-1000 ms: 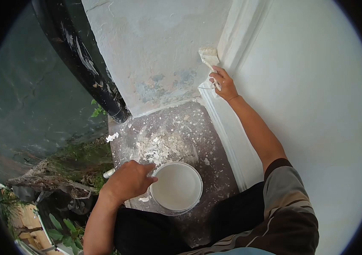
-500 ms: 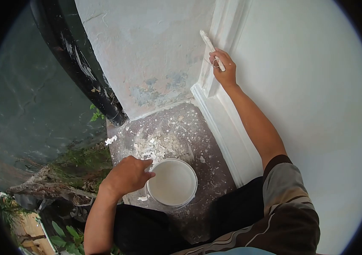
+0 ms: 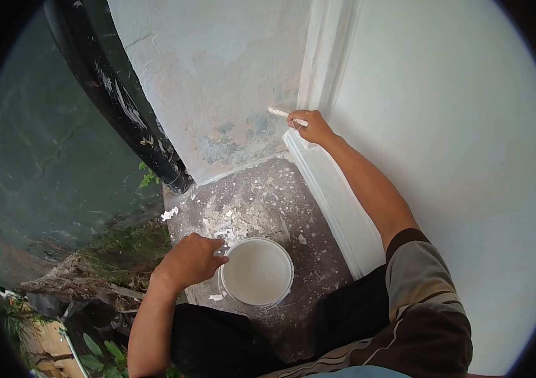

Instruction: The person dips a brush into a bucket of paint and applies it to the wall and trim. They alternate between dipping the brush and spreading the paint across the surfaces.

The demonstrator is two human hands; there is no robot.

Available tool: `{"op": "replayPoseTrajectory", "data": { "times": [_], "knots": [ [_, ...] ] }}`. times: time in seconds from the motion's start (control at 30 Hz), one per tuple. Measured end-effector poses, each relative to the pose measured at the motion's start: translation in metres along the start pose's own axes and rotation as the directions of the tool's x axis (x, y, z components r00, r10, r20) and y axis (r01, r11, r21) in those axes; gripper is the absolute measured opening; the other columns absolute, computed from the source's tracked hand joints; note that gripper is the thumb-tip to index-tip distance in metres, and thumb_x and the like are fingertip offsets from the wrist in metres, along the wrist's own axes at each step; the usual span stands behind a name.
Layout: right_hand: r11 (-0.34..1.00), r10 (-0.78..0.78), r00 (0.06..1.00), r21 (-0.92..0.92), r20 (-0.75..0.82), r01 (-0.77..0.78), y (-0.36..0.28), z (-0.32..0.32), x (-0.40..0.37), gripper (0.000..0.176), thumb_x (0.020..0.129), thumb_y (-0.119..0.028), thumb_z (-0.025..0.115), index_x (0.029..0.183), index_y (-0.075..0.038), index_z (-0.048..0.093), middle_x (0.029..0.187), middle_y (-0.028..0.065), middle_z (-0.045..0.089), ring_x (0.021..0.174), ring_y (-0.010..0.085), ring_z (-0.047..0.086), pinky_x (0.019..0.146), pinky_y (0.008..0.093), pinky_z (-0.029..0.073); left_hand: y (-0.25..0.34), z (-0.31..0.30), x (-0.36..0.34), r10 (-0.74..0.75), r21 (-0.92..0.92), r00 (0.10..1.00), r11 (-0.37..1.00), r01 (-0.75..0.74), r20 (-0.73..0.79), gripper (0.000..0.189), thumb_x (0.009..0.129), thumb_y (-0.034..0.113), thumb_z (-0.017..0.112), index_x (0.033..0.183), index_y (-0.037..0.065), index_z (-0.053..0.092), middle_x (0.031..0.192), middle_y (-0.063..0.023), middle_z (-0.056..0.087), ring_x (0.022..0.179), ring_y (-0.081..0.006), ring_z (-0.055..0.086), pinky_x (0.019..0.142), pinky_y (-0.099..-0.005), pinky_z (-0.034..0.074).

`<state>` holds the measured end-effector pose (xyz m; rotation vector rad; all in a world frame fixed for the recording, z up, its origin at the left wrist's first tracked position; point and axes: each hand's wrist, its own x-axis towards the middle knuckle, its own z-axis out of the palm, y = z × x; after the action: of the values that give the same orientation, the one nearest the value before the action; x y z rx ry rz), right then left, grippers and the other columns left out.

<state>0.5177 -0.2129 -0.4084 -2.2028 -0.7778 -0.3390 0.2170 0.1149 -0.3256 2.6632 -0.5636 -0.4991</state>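
My right hand (image 3: 312, 125) is closed round the pale handle of a paintbrush (image 3: 278, 112), its whitish tip pointing left over the patchy lower part of the wall (image 3: 217, 82). The hand is close to the white moulding in the corner. My left hand (image 3: 195, 259) reaches to the left rim of a round white bucket (image 3: 292, 277), index finger and thumb apart and nothing visible between them. Inside the bucket is off-white paint (image 3: 256, 272). It stands between my knees on a speckled dark slab.
White flakes (image 3: 239, 220) litter the slab (image 3: 309, 258) beyond the bucket. A black pipe (image 3: 117, 104) runs down along the wall's left edge. White skirting (image 3: 327, 208) borders the slab on the right. Plants (image 3: 107, 356) and rubble lie lower left.
My right hand has moved down and left with the paintbrush, which now lies flatter and nearer the stained patch. My left hand has stayed at the bucket.
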Motion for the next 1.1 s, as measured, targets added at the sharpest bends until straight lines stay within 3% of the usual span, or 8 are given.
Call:
{"op": "replayPoseTrajectory", "data": {
  "times": [0.2, 0.37, 0.57, 0.63, 0.77, 0.87, 0.97, 1.1],
  "knots": [
    [0.943, -0.329, 0.809, -0.213, -0.486, 0.256, -0.064, -0.099, 0.067, 0.020, 0.081, 0.001, 0.067, 0.096, -0.011, 0.069, 0.116, 0.0135, 0.067, 0.100, 0.0292, 0.067, 0.087, 0.0343, 0.054, 0.001, -0.003, -0.003, 0.008, 0.006, 1.000, 1.000, -0.008, 0.002, 0.030, 0.085, 0.023, 0.067, 0.107, 0.002, 0.067, 0.080, -0.0240, 0.066, 0.084, -0.0425, 0.064, 0.081, -0.0491, 0.051],
    [0.843, -0.536, 0.665, -0.375, -0.520, 0.386, -0.092, -0.138, 0.102, 0.023, 0.081, -0.002, 0.068, 0.101, -0.012, 0.068, 0.122, 0.0119, 0.064, 0.098, 0.0295, 0.067, 0.086, 0.0341, 0.054, -0.008, 0.005, 0.001, 0.063, 0.019, 0.997, 0.998, -0.062, -0.033, 0.034, 0.084, 0.022, 0.069, 0.109, -0.001, 0.066, 0.076, -0.0220, 0.066, 0.077, -0.0385, 0.066, 0.074, -0.0443, 0.052],
    [0.958, -0.252, 0.921, -0.212, -0.296, 0.194, 0.004, -0.016, 0.014, 0.028, 0.076, 0.004, 0.065, 0.102, -0.008, 0.064, 0.132, 0.0153, 0.055, 0.100, 0.0320, 0.065, 0.088, 0.0354, 0.052, -0.008, 0.004, -0.004, 0.081, 0.048, 0.995, 0.996, -0.078, -0.065, 0.035, 0.083, 0.020, 0.071, 0.109, -0.003, 0.066, 0.075, -0.0202, 0.067, 0.074, -0.0362, 0.067, 0.070, -0.0413, 0.053],
    [0.970, -0.162, 0.982, -0.200, -0.093, 0.141, 0.024, 0.009, -0.017, 0.024, 0.076, 0.003, 0.064, 0.098, -0.007, 0.066, 0.117, 0.0134, 0.063, 0.097, 0.0327, 0.065, 0.087, 0.0382, 0.051, -0.007, 0.004, -0.007, 0.077, 0.043, 0.995, 0.996, -0.074, -0.064, 0.035, 0.083, 0.020, 0.070, 0.109, -0.003, 0.066, 0.075, -0.0199, 0.068, 0.074, -0.0360, 0.067, 0.070, -0.0412, 0.053],
    [0.981, 0.076, 0.936, -0.193, 0.343, -0.009, 0.033, 0.005, -0.015, 0.018, 0.079, 0.004, 0.062, 0.095, -0.003, 0.067, 0.109, 0.0160, 0.068, 0.101, 0.0324, 0.064, 0.091, 0.0367, 0.049, -0.008, 0.002, -0.009, 0.070, 0.075, 0.995, 0.995, -0.064, -0.077, 0.034, 0.083, 0.020, 0.070, 0.109, -0.003, 0.066, 0.076, -0.0200, 0.068, 0.075, -0.0357, 0.068, 0.071, -0.0411, 0.053],
    [0.974, -0.170, 0.984, -0.141, 0.046, 0.175, 0.011, -0.023, 0.017, 0.017, 0.078, 0.004, 0.061, 0.090, -0.005, 0.068, 0.093, 0.0113, 0.069, 0.091, 0.0318, 0.063, 0.084, 0.0367, 0.049, -0.009, 0.004, -0.006, 0.063, 0.073, 0.995, 0.996, -0.058, -0.074, 0.034, 0.083, 0.020, 0.070, 0.108, -0.003, 0.066, 0.075, -0.0202, 0.068, 0.075, -0.0359, 0.068, 0.071, -0.0413, 0.053],
    [0.980, -0.125, 0.991, -0.166, -0.058, 0.113, -0.034, -0.078, 0.058, 0.020, 0.079, 0.006, 0.059, 0.092, -0.007, 0.067, 0.094, 0.0098, 0.069, 0.087, 0.0290, 0.062, 0.084, 0.0342, 0.048, -0.010, 0.004, -0.005, 0.063, 0.061, 0.996, 0.996, -0.058, -0.068, 0.033, 0.083, 0.019, 0.070, 0.108, -0.003, 0.066, 0.074, -0.0204, 0.067, 0.075, -0.0366, 0.067, 0.071, -0.0415, 0.053],
    [0.911, -0.385, 0.859, -0.287, -0.337, 0.296, -0.094, -0.131, 0.078, 0.018, 0.083, -0.001, 0.066, 0.097, -0.011, 0.070, 0.120, 0.0074, 0.067, 0.100, 0.0259, 0.066, 0.090, 0.0323, 0.054, -0.010, 0.003, -0.002, 0.063, 0.065, 0.997, 0.996, -0.060, -0.041, 0.033, 0.084, 0.020, 0.070, 0.108, -0.002, 0.067, 0.073, -0.0208, 0.066, 0.075, -0.0379, 0.066, 0.072, -0.0420, 0.053]
  ]
}}
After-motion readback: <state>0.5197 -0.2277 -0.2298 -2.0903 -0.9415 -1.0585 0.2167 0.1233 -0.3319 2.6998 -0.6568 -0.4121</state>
